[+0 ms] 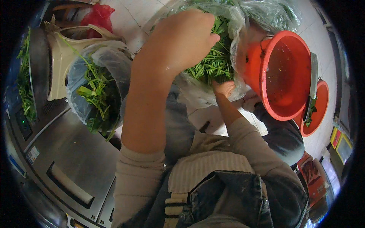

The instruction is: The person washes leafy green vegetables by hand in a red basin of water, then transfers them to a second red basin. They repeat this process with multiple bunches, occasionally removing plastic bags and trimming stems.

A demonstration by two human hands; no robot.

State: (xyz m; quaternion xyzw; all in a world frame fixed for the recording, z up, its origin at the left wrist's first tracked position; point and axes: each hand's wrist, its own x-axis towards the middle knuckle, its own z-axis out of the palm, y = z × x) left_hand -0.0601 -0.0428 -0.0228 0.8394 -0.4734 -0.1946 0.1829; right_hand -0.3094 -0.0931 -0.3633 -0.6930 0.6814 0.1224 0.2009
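Observation:
My left hand is over a clear plastic bag of leafy green stems. Its back faces me, its thumb points right, and most of the fingers are hidden. Lower in the bag's mouth, my right hand touches the cut ends of the stems. Its fingertips go out of sight beneath the greens, so any grip is unclear. To the left stands a bin lined with a translucent plastic bag, holding loose stalks and leaves.
At right, a red bucket contains water. A cleaver lies across the edges of that bucket and a smaller orange bucket. A beige plastic stool and a stainless steel appliance are at left. More bagged greens lie behind.

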